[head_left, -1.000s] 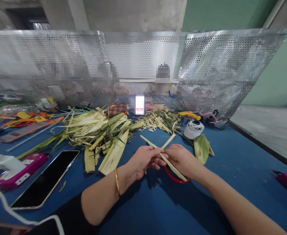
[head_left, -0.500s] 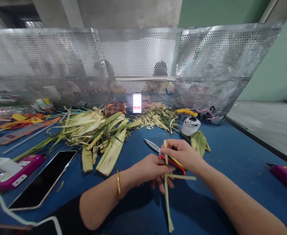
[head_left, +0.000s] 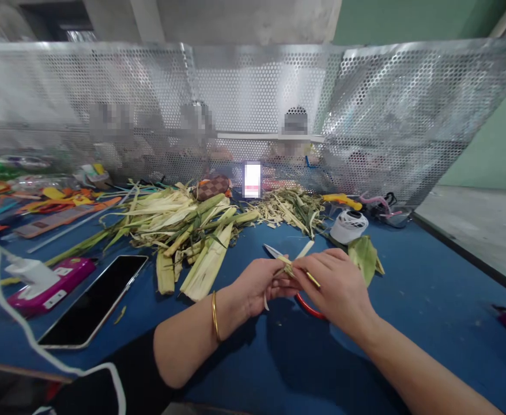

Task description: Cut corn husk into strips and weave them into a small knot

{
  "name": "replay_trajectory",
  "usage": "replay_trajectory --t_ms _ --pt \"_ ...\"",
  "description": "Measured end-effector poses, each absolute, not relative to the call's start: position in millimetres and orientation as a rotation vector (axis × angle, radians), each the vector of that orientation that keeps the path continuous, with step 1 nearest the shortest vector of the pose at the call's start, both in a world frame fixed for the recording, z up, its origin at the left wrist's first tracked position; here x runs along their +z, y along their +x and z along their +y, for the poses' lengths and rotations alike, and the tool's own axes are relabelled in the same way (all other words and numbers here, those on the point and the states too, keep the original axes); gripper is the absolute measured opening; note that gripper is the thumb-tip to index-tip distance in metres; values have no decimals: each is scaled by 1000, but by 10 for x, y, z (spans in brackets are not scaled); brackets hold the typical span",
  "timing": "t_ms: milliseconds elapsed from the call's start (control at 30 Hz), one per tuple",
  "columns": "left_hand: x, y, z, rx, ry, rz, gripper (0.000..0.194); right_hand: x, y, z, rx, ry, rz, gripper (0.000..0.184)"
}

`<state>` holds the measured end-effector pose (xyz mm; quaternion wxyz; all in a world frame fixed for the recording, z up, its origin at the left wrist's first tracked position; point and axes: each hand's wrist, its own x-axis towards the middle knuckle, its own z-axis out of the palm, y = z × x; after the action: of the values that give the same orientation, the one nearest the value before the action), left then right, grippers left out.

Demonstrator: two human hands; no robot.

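Observation:
Over the blue table, my left hand and my right hand meet, both closed on a pale green husk strip. One flat end of the strip sticks up beyond my right fingers, and a thin piece hangs below my left palm. Its middle is partly hidden by the fingers. Beneath and behind the hands lie scissors, blades pointing away to the left, with a red handle loop showing by my right wrist. Left of them is a heap of husks and stalks. A white spool of thread and a green husk piece sit past my right hand.
A phone and a magenta power strip with a white plug and cable lie at the left. Husk scraps and a yellow tool lie near the perforated metal screen. People sit behind it.
The crossed strip, previously hanging down long from my fingers, is now gathered between both hands. My right hand has turned over and come down against the left. The view has shifted slightly.

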<state>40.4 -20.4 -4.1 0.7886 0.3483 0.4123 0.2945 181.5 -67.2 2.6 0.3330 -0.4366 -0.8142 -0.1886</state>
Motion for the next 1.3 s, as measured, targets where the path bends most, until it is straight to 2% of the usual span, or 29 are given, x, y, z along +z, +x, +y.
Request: replay_trajectory --t_ms 133,233,433,667,800,933,1033,1133,1300 --pt "-30 418 -218 730 656 872 18 -30 1724 -694 -776 -1130 -2233 25" --pt "-5 415 -225 739 633 806 15 -67 1690 -700 -845 -1186 -2186 26" --pt "59 363 -190 713 536 690 27 -47 1730 -689 -797 -1208 -2138 24" --pt "51 374 -204 768 625 674 18 -90 1711 -673 -774 -1188 -2166 16" --pt "53 389 -240 769 634 687 18 -135 1679 -649 -718 -988 -2311 22" --pt "37 417 -255 750 664 667 17 -145 1672 -628 -643 -928 -2367 20" --pt "34 417 -260 742 704 671 15 -138 1718 -610 -482 -1009 -2200 20" --pt "37 392 -253 747 744 735 15 -143 1794 -568 -144 -1216 -1883 17" --pt "21 368 -225 736 871 783 11 -187 1862 -476 330 -1488 -1574 22"
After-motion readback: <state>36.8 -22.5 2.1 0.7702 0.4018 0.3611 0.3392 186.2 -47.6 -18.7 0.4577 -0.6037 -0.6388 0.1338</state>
